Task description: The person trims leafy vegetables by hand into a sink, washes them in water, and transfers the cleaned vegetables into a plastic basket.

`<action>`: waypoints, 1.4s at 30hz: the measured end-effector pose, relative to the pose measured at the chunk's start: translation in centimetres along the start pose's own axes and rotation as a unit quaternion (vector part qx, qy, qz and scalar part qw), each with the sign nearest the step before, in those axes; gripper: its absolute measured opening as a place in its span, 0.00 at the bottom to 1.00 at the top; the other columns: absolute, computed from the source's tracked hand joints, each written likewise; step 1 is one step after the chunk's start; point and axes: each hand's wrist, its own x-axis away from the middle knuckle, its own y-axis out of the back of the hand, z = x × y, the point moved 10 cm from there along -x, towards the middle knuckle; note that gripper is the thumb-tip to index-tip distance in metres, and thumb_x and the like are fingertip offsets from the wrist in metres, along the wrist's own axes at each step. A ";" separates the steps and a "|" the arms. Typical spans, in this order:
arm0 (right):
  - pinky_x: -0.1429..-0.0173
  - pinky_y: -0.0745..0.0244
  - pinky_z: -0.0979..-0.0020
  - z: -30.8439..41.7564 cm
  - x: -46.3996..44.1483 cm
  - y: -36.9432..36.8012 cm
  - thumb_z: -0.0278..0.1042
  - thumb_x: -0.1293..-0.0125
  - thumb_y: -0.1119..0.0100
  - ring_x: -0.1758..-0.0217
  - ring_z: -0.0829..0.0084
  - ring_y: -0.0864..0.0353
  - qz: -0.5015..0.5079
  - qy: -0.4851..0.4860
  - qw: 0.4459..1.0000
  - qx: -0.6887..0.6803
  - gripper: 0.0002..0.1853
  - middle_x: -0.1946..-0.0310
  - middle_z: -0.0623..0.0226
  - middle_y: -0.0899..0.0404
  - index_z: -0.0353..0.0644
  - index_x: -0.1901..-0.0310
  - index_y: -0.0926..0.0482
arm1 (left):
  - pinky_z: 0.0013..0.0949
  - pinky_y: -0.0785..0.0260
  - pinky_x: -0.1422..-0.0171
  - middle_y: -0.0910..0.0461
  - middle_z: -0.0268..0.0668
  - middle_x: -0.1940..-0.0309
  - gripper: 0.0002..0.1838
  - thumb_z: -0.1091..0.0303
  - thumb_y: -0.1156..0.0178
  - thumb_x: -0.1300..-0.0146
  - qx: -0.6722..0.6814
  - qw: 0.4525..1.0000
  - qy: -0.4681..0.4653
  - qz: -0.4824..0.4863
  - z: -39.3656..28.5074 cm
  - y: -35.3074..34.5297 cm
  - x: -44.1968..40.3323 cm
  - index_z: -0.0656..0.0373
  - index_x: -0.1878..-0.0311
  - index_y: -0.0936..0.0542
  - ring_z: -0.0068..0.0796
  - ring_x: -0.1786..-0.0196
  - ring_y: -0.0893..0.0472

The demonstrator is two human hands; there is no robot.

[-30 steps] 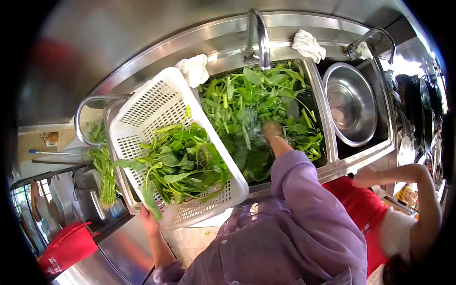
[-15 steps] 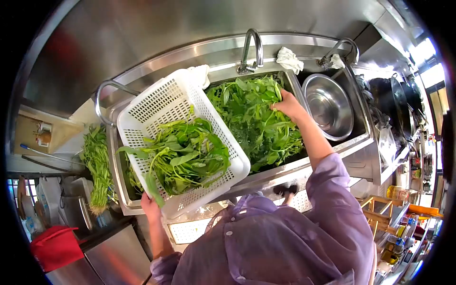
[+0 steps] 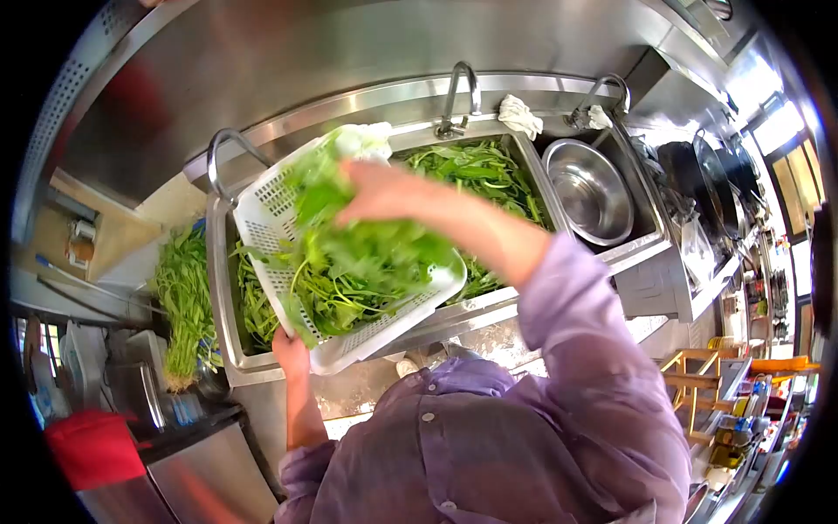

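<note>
A white perforated plastic basket (image 3: 269, 210) rests tilted over the left sink, with leafy greens (image 3: 336, 301) inside it. My left hand (image 3: 291, 353) is closed on the basket's near left edge. Over the basket, my right hand (image 3: 377, 192) is blurred by motion and closed around a bunch of leafy greens (image 3: 319, 188), which hangs down into the basket. More greens (image 3: 493, 175) lie in the middle sink (image 3: 534, 157), partly hidden behind my right forearm. Some greens also show in the left sink (image 3: 229, 336) beside the basket.
A steel bowl (image 3: 592, 192) sits in the right sink. Curved faucets (image 3: 471, 87) rise along the back rim, with a white cloth (image 3: 520, 116) near the middle one. A bundle of long-stemmed greens (image 3: 185, 306) lies left of the sinks. Dark woks (image 3: 711, 179) stand at the right.
My right hand has moved left from the middle sink to above the basket, bringing a bunch of greens. Fewer greens show in the middle sink. My left hand stays on the basket.
</note>
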 end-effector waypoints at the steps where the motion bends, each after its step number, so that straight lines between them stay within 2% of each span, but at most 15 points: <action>1: 0.39 0.40 0.66 -0.6 -0.9 -3.4 0.50 0.54 0.41 0.46 0.57 0.32 0.044 -0.013 0.999 0.022 0.42 0.43 0.47 0.41 0.41 0.39 0.47 | 0.26 0.36 0.71 0.24 0.38 0.77 0.10 0.72 0.45 0.51 -0.001 1.000 -0.005 0.008 -0.4 -0.2 0.1 0.69 0.67 0.25 0.22 0.75 0.27; 4: 0.47 0.32 0.66 -2.7 1.0 -2.8 0.55 0.51 0.43 0.52 0.55 0.28 -0.083 -0.015 0.994 0.070 0.36 0.47 0.48 0.35 0.53 0.41 0.42 | 0.26 0.36 0.72 0.27 0.35 0.79 0.08 0.73 0.48 0.48 -0.087 0.995 -0.042 -0.003 -1.2 0.4 0.0 0.68 0.66 0.26 0.21 0.77 0.29; 7: 0.56 0.29 0.66 -16.3 4.0 1.7 0.51 0.47 0.46 0.60 0.62 0.23 -0.230 -0.126 0.965 0.014 0.23 0.61 0.62 0.23 0.52 0.49 0.31 | 0.24 0.37 0.74 0.28 0.34 0.79 0.07 0.74 0.49 0.46 -0.029 0.998 0.055 0.031 0.8 0.4 0.2 0.67 0.65 0.27 0.19 0.77 0.30; 9: 0.56 0.29 0.64 -29.3 7.8 2.0 0.59 0.49 0.46 0.60 0.61 0.23 -0.217 -0.299 0.928 0.054 0.33 0.62 0.56 0.23 0.41 0.49 0.33 | 0.24 0.37 0.76 0.28 0.34 0.78 0.07 0.74 0.49 0.45 0.012 0.998 0.055 0.015 1.6 0.3 0.2 0.66 0.65 0.28 0.18 0.79 0.31; 11: 0.45 0.35 0.65 -39.7 12.0 -0.8 0.70 0.62 0.42 0.44 0.57 0.33 -0.150 -0.381 0.907 0.103 0.52 0.48 0.46 0.35 0.37 0.41 0.44 | 0.24 0.36 0.78 0.27 0.34 0.78 0.06 0.74 0.49 0.45 -0.008 1.000 0.024 0.007 2.3 0.8 -0.4 0.66 0.65 0.28 0.19 0.79 0.31; 13: 0.36 0.46 0.60 -47.6 14.0 -7.7 0.74 0.67 0.42 0.36 0.50 0.48 -0.083 -0.411 0.902 -0.100 0.62 0.40 0.38 0.52 0.39 0.36 0.57 | 0.24 0.37 0.77 0.27 0.33 0.77 0.06 0.74 0.50 0.45 -0.010 0.998 0.064 0.014 2.1 0.3 -0.1 0.65 0.64 0.28 0.18 0.78 0.30; 17: 0.36 0.51 0.49 -39.4 10.9 -13.4 0.75 0.71 0.41 0.35 0.43 0.58 0.056 -0.399 0.909 -0.105 0.68 0.37 0.41 0.70 0.42 0.35 0.66 | 0.23 0.37 0.74 0.27 0.32 0.75 0.08 0.74 0.51 0.44 0.002 0.996 0.084 0.022 1.1 -0.1 0.7 0.65 0.61 0.28 0.19 0.75 0.29; 21: 0.39 0.49 0.43 -35.3 7.5 -18.3 0.70 0.63 0.41 0.36 0.39 0.58 0.174 -0.353 0.917 0.061 0.60 0.34 0.53 0.70 0.53 0.35 0.66 | 0.22 0.37 0.70 0.26 0.31 0.72 0.10 0.73 0.50 0.43 -0.017 0.996 0.087 0.027 1.1 -0.4 0.6 0.64 0.58 0.28 0.18 0.73 0.29; 22: 0.41 0.42 0.50 -36.5 6.8 -19.5 0.62 0.54 0.43 0.37 0.47 0.47 0.146 -0.362 0.914 0.108 0.46 0.35 0.58 0.54 0.55 0.36 0.51 | 0.22 0.37 0.70 0.26 0.31 0.72 0.10 0.73 0.50 0.43 -0.023 0.995 0.091 0.022 1.1 -0.3 0.6 0.64 0.58 0.28 0.18 0.73 0.29; 26: 0.47 0.35 0.57 -46.3 2.7 -27.3 0.54 0.46 0.48 0.45 0.61 0.33 0.142 -0.321 0.936 0.035 0.27 0.46 0.65 0.34 0.47 0.47 0.32 | 0.21 0.37 0.67 0.26 0.30 0.70 0.10 0.73 0.49 0.43 -0.007 0.996 0.085 -0.004 1.8 0.5 0.7 0.63 0.58 0.27 0.17 0.70 0.29; 28: 0.49 0.33 0.62 -48.4 2.3 -27.4 0.53 0.44 0.49 0.47 0.63 0.30 0.151 -0.255 0.953 0.065 0.26 0.48 0.65 0.31 0.44 0.48 0.30 | 0.21 0.37 0.67 0.26 0.30 0.69 0.10 0.74 0.49 0.43 -0.019 0.996 0.087 -0.014 2.3 0.9 0.5 0.64 0.58 0.27 0.17 0.70 0.29; 35: 0.53 0.30 0.66 -46.5 5.2 -13.3 0.40 0.53 0.36 0.52 0.70 0.27 0.111 -0.333 0.936 0.018 0.30 0.51 0.60 0.29 0.38 0.48 0.32 | 0.21 0.35 0.69 0.25 0.32 0.70 0.11 0.73 0.48 0.42 -0.054 0.998 0.044 0.003 0.6 0.4 0.3 0.66 0.57 0.28 0.16 0.71 0.29; 37: 0.61 0.29 0.73 -47.7 5.6 -11.9 0.32 0.57 0.33 0.63 0.76 0.25 -0.030 -0.257 0.908 -0.329 0.30 0.62 0.62 0.23 0.35 0.49 0.31 | 0.21 0.35 0.71 0.25 0.32 0.72 0.10 0.73 0.48 0.43 0.007 0.997 0.076 0.014 1.9 0.3 0.2 0.66 0.58 0.27 0.17 0.73 0.28; 39: 0.67 0.33 0.79 -40.1 6.7 -5.0 0.33 0.54 0.35 0.70 0.83 0.29 -0.077 -0.159 0.908 -0.380 0.23 0.72 0.74 0.25 0.35 0.55 0.27 | 0.22 0.35 0.73 0.25 0.33 0.73 0.10 0.73 0.48 0.44 -0.004 0.999 0.047 0.016 2.4 0.5 -0.1 0.66 0.59 0.27 0.18 0.75 0.27; 42: 0.66 0.32 0.78 -36.4 5.9 0.4 0.30 0.56 0.37 0.71 0.81 0.29 -0.099 -0.106 0.937 -0.317 0.19 0.72 0.71 0.24 0.35 0.59 0.26 | 0.23 0.34 0.74 0.25 0.34 0.75 0.09 0.74 0.47 0.45 0.036 0.996 0.077 0.014 1.8 -0.2 0.1 0.66 0.61 0.27 0.20 0.76 0.27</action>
